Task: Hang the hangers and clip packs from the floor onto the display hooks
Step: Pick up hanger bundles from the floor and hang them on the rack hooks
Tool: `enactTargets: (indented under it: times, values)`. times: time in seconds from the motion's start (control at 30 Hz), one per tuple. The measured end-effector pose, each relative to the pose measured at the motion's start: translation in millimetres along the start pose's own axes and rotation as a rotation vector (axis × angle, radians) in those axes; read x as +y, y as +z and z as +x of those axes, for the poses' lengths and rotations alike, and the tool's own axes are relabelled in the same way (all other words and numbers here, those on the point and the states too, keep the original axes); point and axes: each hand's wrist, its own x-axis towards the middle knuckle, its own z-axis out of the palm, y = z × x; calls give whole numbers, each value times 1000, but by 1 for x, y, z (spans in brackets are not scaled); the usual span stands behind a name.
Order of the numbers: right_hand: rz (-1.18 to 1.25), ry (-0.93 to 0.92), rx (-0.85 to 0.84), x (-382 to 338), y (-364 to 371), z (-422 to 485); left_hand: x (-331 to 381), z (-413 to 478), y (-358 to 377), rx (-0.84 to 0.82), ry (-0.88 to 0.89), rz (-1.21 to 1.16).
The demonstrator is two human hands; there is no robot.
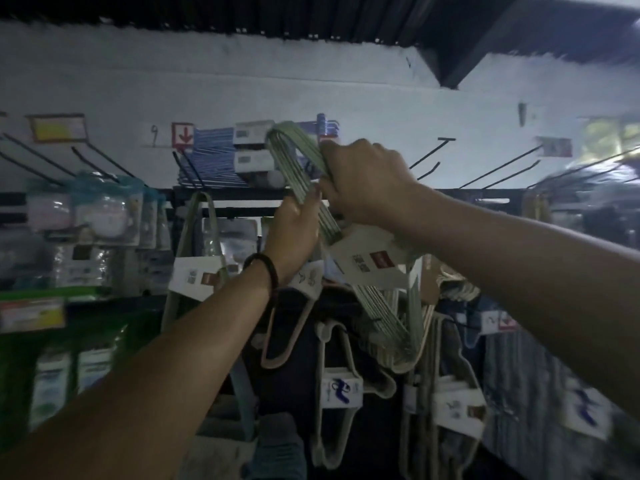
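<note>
Both of your hands were raised to the pack of green hangers (381, 317), which hung in the air in front of the display, its curved tops (291, 147) uppermost and its shoulders slanting down to the right. Your left hand (294, 233) came from below, fingers and thumb pinching the bundled necks just under the curve. Your right hand (363, 181) came in from the right, knuckles toward you, fingers curled round the same necks just above the white card sleeve (370, 261). Gripping so near the tops probably kept the loose wires together as one hook and let you steer its opening. As far as I could tell, no hook passed through the curve yet. Bare black hooks (433, 152) stood to the right, and blue-striped packs (211, 150) filled one just behind. Both forearms reached up and inward, the left wearing a dark wristband (266, 271). Other hanger packs (341, 389) hung below.
</note>
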Motion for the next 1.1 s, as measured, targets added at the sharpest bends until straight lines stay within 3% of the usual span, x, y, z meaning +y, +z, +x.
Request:
enactTargets:
  times: [0.1,0.2,0.27,0.37,0.47,0.57,0.67,0.73,0.83,0.93,1.1]
  values:
    - [-24,138,0,23,13,-15,-24,-39,10,-371,-70,147]
    - [-47,228,-50,38,28,-28,-69,-69,34,-632,-80,422]
    - [-57,238,-73,46,34,-35,-90,-78,50,-709,-67,540]
    - [-17,230,-135,52,37,-40,-100,-80,53,-695,-3,558]
    - [107,230,-226,52,37,-33,-101,-74,40,-690,-112,341]
    - [224,217,-252,42,33,-21,-85,-74,17,-553,-417,-252]
    - [422,220,-259,15,36,-15,-76,-80,-19,-444,-495,-599]
    - [580,224,-286,-10,50,-16,-70,-93,-42,-353,-461,-572]
    - [739,193,-370,-50,76,-18,-62,-116,-70,-126,-382,-303]
    - [935,130,-435,-90,86,-26,-61,-137,-104,55,-407,-228]
    - [1216,56,-587,-137,81,-26,-58,-160,-157,166,-374,-48]
